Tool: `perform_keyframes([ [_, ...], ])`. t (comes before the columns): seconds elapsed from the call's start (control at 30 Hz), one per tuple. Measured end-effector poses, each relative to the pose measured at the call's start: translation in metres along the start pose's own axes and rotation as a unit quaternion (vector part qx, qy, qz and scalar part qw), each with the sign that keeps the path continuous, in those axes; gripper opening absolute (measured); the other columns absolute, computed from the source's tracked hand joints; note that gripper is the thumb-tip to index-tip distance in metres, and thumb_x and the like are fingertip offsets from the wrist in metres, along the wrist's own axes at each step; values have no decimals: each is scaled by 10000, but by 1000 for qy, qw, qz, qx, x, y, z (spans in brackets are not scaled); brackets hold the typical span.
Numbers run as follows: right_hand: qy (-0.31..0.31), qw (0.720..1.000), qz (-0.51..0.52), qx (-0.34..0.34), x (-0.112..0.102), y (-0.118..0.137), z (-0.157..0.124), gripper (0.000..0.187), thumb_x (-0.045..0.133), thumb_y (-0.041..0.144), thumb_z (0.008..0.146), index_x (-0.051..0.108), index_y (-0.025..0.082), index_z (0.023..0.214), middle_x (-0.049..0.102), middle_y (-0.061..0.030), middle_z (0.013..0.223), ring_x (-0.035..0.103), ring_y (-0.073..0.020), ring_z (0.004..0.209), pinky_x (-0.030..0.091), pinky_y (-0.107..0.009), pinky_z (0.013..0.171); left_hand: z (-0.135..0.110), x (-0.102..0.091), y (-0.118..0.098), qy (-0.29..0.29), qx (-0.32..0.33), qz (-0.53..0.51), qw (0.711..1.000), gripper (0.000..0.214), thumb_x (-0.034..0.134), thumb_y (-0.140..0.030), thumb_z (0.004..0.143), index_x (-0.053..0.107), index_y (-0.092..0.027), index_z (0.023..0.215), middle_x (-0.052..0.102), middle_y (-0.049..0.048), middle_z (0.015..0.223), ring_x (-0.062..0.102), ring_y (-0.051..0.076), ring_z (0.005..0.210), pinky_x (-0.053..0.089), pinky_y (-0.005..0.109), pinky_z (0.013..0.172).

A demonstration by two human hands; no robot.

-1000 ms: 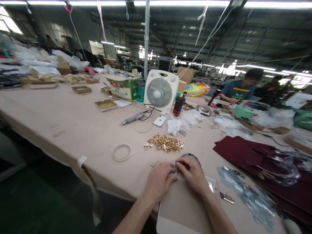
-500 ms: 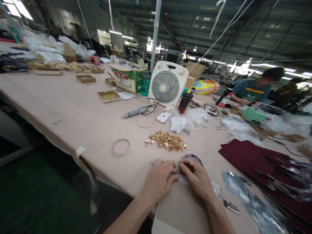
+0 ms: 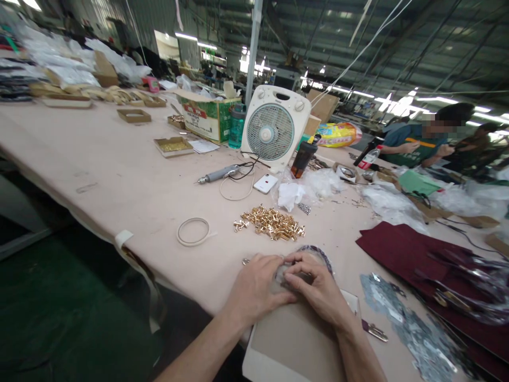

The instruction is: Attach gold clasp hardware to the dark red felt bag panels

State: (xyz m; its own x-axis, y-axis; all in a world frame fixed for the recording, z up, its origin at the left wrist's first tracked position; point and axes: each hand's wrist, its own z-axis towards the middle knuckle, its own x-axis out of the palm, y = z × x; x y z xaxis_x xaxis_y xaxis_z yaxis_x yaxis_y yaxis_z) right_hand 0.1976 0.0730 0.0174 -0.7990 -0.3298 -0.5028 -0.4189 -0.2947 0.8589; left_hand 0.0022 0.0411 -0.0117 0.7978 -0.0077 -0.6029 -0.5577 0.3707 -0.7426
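The head view has a flat beige panel (image 3: 298, 342) with a smooth, matt face and a paler border, lying on the wearer's side of the heap of gold metal pieces (image 3: 272, 223). At its far end, between this heap and the wearer, the left hand (image 3: 256, 289) and right hand (image 3: 316, 286) meet over a small greyish piece (image 3: 280, 275). The fingers of both hands are bent around it and partly hide it; I cannot tell whether either set is clenched on it. A curved, dark-patterned band (image 3: 324, 255) arcs just beyond the right hand. The heap itself is glossy and jumbled, made of little angular fittings. Left of it rests a round coil of narrow cream tape (image 3: 191, 243); beyond it are a slim grey power screwdriver (image 3: 220, 174), a white phone (image 3: 265, 183) and a boxy plastic fan (image 3: 272, 130). To its right spread stiff maroon sheets (image 3: 392, 241) on the pinkish, cloth-like tabletop (image 3: 119, 185).
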Motion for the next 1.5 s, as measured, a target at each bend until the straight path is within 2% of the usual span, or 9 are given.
perform_keyframes([
  [0.4, -42, 996, -74, -10, 9, -10, 2, 184, 674, 370, 971, 754, 251, 856, 698, -81, 1215, 651, -269, 1142, 471, -414, 1038, 0, 2, 2, -6, -3, -4, 1000, 671, 912, -502, 722, 656, -273, 1299, 729, 37, 1275, 628, 282, 1157, 526, 440, 1015],
  [0.7, -49, 992, -112, -40, 9, -19, 4, 121, 717, 362, 948, 769, 258, 985, 700, -96, 1207, 651, -284, 1138, 487, -440, 1044, -1, 4, 5, -15, 8, 2, 1000, 695, 914, -501, 723, 636, -263, 1314, 725, 42, 1301, 625, 281, 1180, 526, 439, 1016],
  [0.9, -30, 993, -106, -36, 8, -14, 1, 126, 689, 339, 970, 766, 251, 925, 686, -99, 1226, 652, -280, 1147, 495, -447, 1045, 0, 4, 4, -21, 13, 1, 1000, 689, 918, -496, 717, 647, -264, 1307, 729, 49, 1292, 639, 283, 1171, 538, 451, 1019],
  [1.1, -20, 994, -91, -53, 4, -6, -3, 126, 718, 323, 958, 800, 267, 1035, 711, -91, 1182, 671, -272, 1123, 532, -421, 1011, -2, 3, 4, -27, 20, 7, 999, 684, 916, -472, 721, 643, -258, 1310, 727, 53, 1294, 638, 287, 1172, 538, 458, 1031],
  [1.3, -19, 991, -115, -59, 7, 0, -7, 142, 703, 298, 972, 823, 278, 1047, 705, -93, 1218, 668, -270, 1143, 534, -421, 1021, -4, 5, 5, -32, 23, 11, 999, 649, 931, -413, 708, 651, -259, 1272, 732, 42, 1261, 632, 286, 1152, 539, 458, 1013],
  [1.5, -63, 990, -102, -75, 14, -1, -17, 140, 682, 329, 984, 780, 246, 1041, 718, -106, 1174, 671, -277, 1124, 536, -436, 1015, -4, 2, 3, -26, 29, 5, 999, 627, 916, -455, 726, 657, -263, 1264, 736, 42, 1227, 630, 285, 1122, 536, 448, 1002],
])
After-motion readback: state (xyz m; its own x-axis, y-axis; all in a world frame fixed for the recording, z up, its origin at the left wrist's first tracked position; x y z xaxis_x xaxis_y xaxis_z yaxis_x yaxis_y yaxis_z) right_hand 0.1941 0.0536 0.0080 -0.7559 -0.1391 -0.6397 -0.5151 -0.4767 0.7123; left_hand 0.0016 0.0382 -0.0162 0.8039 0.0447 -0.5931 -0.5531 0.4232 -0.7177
